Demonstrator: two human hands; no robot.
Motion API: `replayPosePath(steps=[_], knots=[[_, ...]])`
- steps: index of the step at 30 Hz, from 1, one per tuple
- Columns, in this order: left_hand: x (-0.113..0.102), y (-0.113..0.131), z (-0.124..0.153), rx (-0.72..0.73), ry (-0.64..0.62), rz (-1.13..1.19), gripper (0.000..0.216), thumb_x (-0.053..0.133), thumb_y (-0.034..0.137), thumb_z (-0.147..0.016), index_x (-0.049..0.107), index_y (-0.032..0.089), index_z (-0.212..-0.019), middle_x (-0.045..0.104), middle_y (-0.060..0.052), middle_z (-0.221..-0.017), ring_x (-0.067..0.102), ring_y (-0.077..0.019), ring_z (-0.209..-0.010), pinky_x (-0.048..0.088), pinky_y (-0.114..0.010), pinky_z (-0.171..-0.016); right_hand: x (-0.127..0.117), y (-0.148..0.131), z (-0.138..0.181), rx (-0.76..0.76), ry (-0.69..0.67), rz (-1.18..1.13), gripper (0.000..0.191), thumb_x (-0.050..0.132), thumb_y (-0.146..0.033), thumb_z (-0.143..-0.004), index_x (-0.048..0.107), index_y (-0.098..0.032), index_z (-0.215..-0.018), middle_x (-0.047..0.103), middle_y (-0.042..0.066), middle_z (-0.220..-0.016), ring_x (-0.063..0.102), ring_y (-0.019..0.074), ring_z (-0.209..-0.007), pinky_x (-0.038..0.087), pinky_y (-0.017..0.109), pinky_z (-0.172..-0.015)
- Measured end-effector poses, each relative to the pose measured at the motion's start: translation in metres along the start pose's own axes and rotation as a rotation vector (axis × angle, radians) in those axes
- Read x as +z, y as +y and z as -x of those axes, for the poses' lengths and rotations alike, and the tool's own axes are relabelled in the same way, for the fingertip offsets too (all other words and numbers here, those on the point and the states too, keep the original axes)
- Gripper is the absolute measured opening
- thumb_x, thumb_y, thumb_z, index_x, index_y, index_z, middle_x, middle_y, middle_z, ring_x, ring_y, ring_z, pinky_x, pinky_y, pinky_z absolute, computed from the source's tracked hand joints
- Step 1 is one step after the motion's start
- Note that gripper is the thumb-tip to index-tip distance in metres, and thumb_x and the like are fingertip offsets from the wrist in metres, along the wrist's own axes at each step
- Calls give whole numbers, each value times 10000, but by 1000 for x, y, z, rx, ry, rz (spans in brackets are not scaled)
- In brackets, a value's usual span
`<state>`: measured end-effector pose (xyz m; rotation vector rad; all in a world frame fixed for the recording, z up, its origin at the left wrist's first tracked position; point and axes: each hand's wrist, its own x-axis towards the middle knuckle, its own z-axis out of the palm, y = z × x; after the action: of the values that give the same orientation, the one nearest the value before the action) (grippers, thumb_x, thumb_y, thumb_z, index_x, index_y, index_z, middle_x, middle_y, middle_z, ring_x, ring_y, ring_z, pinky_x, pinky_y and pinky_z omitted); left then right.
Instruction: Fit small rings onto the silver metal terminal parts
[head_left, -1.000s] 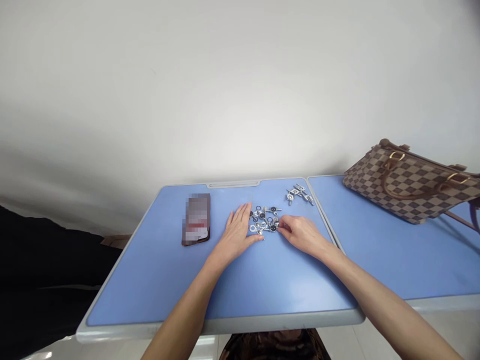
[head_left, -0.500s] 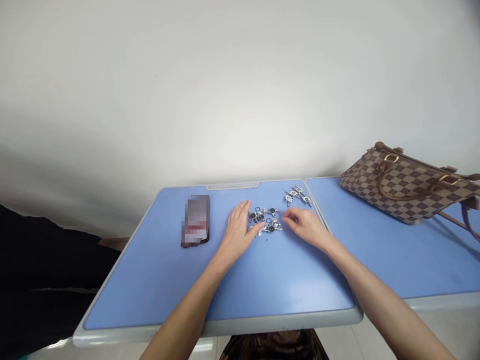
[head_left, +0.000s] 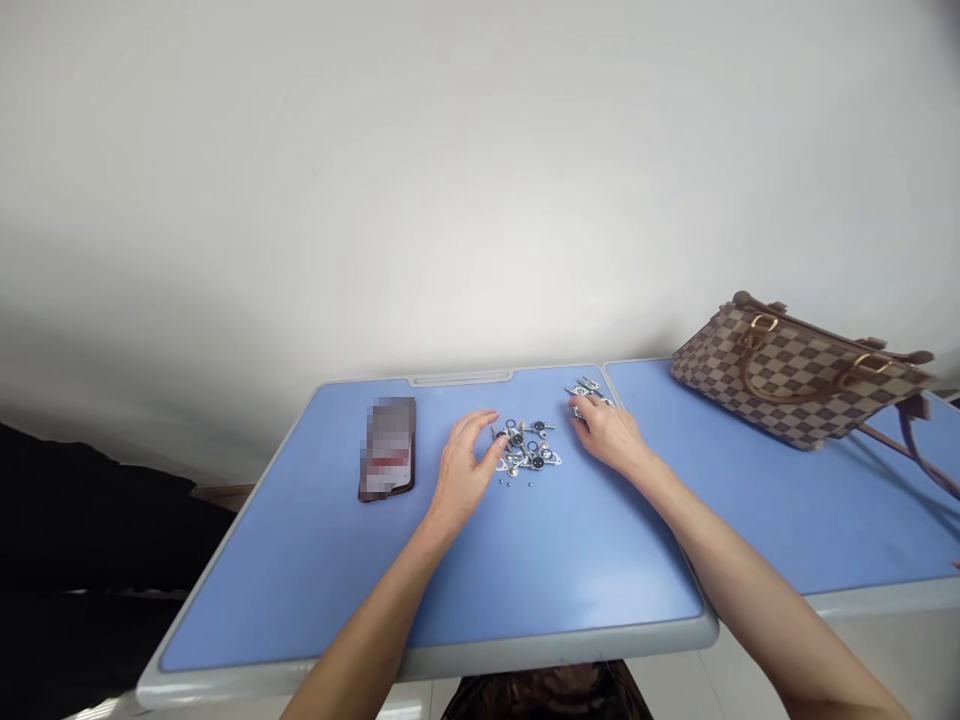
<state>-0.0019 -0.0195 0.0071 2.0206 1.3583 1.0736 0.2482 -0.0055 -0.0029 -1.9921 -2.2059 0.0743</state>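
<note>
Now right hand (head_left: 609, 434) at metal parts (head_left: 589, 385), near seam (head_left: 609, 379); front edge (head_left: 570, 645) far.

1. The wall (head_left: 480, 230) is lit brightly at the middle and shaded toward the left.
2. Soft glare is reflected by the table (head_left: 600, 590).
3. The phone (head_left: 391, 440) is masked by coarse blocks.

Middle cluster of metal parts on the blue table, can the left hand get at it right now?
Most likely yes: the left hand is open at the left edge of the cluster, and the right hand is off at the farther pile, out of the way.
</note>
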Motion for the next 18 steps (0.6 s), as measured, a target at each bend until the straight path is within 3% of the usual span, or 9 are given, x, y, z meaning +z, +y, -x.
replayPosePath(steps=[5, 7, 9, 11, 14, 18], knots=[[-6, 3, -1, -22, 56, 58, 271, 514, 281, -885, 587, 231, -1142, 598, -53, -1203, 576, -197, -1070, 465, -364, -953, -16, 7, 18, 9, -21, -55, 231, 451, -176, -873, 564, -192, -1074, 675, 92, -950, 637, 235, -784, 396, 302, -629], [-9, 5, -1, -29, 19, 62, 241, 493, 267, -884, 603, 220, -1093, 620, -51, -1125, 601, -172, -950, 489, -325, -863, -26, 1, 27, -49, 7, -141, 208, 470, -191, -863, 564, -208, -1048, 673, 65, -937, 628, 206, -769, 397, 290, -643], [-15, 6, -1, -48, -110, 5, 192, 496, 264, -866, 627, 210, -995, 645, -34, -981, 598, -156, -828, 481, -293, -767, -33, -11, 37, -165, -8, -254, 214, 473, -198, -863, 559, -213, -1058, 668, 45, -932, 615, 174, -741, 401, 275, -664], [-22, 4, -2, -96, -328, -83, 139, 550, 289, -818, 639, 204, -884, 643, -1, -817, 579, -153, -734, 447, -270, -675, -37, -27, 47, -329, -78, -325, 239, 474, -178, -854, 553, -210, -1077, 663, 35, -934, 600, 155, -724, 391, 263, -667], [-30, 0, -3, -189, -613, -130, 159, 592, 343, -772, 622, 195, -723, 602, 29, -658, 536, -143, -614, 368, -243, -545, -35, -49, 59, -531, -221, -278, 219, 481, -149, -824, 567, -212, -1016, 640, 16, -870, 540, 131, -623, 335, 255, -594], [-25, -1, -1, -203, -685, -180, 140, 608, 317, -738, 611, 197, -667, 594, 40, -622, 527, -138, -589, 324, -236, -527, -24, -61, 68, -652, -225, -179, 159, 477, -126, -798, 557, -200, -914, 585, 6, -779, 451, 121, -552, 231, 275, -524]])
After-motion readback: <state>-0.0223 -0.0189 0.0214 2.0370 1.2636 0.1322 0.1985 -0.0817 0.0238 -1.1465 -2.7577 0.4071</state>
